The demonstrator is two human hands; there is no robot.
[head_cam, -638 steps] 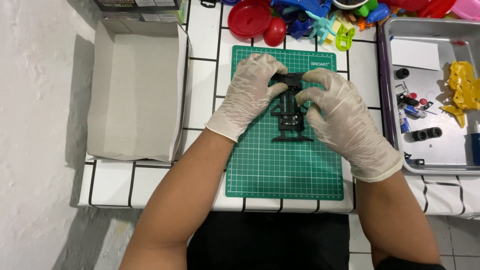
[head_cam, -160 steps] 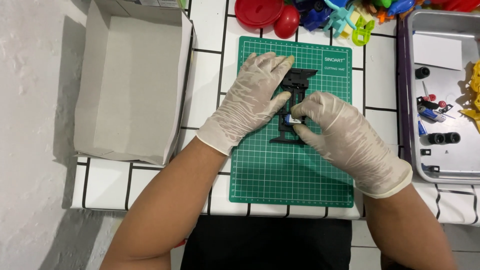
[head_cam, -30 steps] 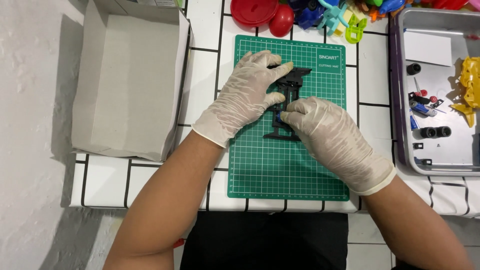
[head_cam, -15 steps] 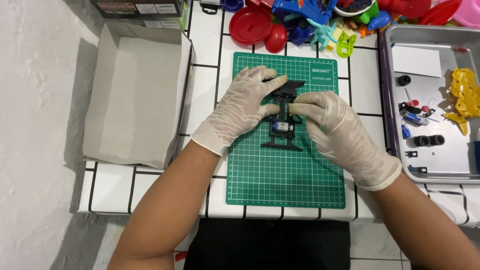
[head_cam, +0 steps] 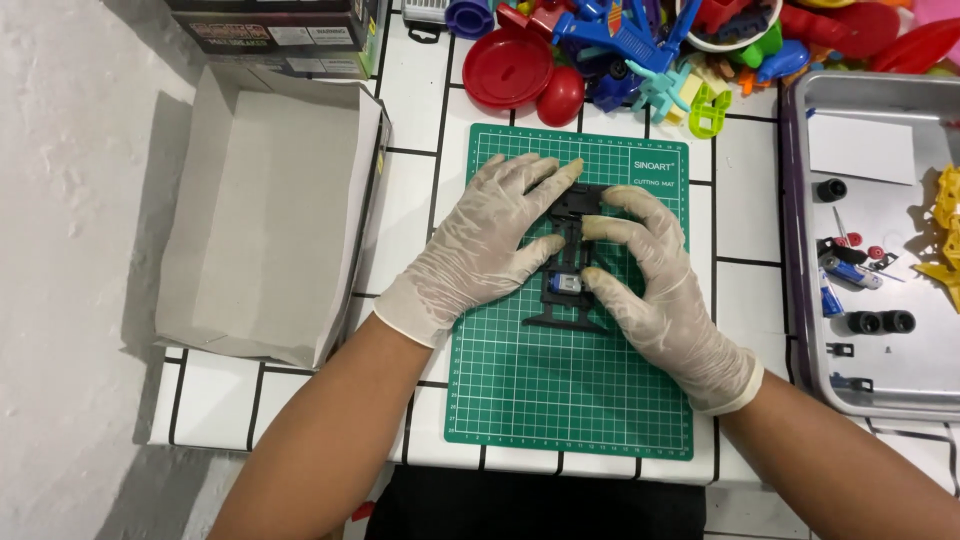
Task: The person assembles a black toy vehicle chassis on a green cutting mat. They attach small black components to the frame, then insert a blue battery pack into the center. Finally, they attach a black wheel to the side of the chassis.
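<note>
A black plastic toy chassis [head_cam: 568,262] with a small blue-and-silver motor part [head_cam: 563,283] lies on a green cutting mat [head_cam: 570,400]. Both my hands wear pale latex gloves. My left hand [head_cam: 485,245] covers the chassis's left side, fingers stretched to its top end. From the right, my right hand [head_cam: 655,275] grips the same frame, its fingertips on the top end and its thumb by the motor. Much of the chassis is hidden under my palms.
An empty grey cardboard box lid [head_cam: 265,210] lies to the left of the mat. A metal tray [head_cam: 800,230] at the right holds small black wheels [head_cam: 882,322], screws and yellow parts. Colourful plastic toys [head_cam: 640,45] and a red dish [head_cam: 507,68] crowd the back edge.
Both hands have stayed on the chassis, shifting slightly along it. The camera's view has moved a little, so the mat sits lower in the picture than a second ago.
</note>
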